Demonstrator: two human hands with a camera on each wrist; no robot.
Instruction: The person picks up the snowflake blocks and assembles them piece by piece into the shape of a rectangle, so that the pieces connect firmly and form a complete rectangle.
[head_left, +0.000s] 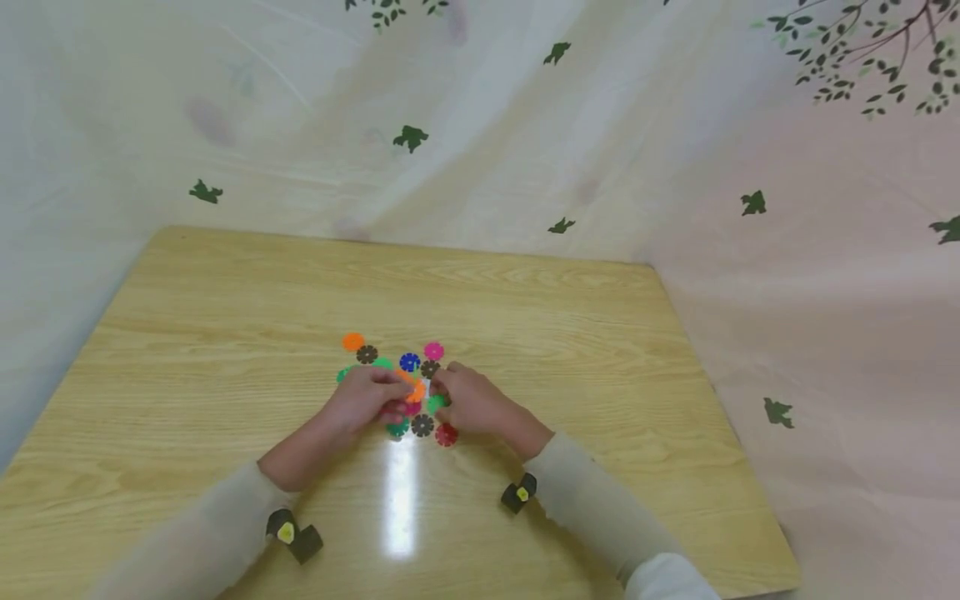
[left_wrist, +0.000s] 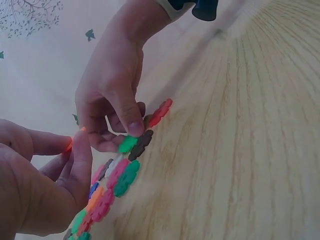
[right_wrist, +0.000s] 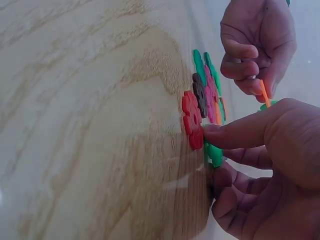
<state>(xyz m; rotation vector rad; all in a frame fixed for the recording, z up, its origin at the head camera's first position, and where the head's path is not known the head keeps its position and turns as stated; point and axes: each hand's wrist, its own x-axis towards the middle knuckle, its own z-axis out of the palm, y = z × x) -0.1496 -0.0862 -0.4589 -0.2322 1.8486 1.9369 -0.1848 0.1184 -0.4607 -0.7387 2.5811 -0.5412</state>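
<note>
Thumb and fingers of my left hand (head_left: 366,397) pinch an orange notched plastic disc (right_wrist: 264,93), lifted above the table and seen edge-on in the right wrist view. A bit of green (right_wrist: 270,104) shows against it; whether the two are joined I cannot tell. My right hand (head_left: 476,402) is low at the right side of the pile, thumb and curled fingers on a green flower-shaped disc (left_wrist: 128,144). Close by its thumb lie a red disc (right_wrist: 191,120) and a dark brown disc (left_wrist: 141,145). The fingers partly hide the green disc.
Several more flat discs lie bunched under and around the hands, among them a blue disc (head_left: 409,362), a pink disc (head_left: 434,351) and an orange disc (head_left: 353,342). They rest on a wood-grain table (head_left: 570,333), with a patterned cloth (head_left: 480,125) behind it.
</note>
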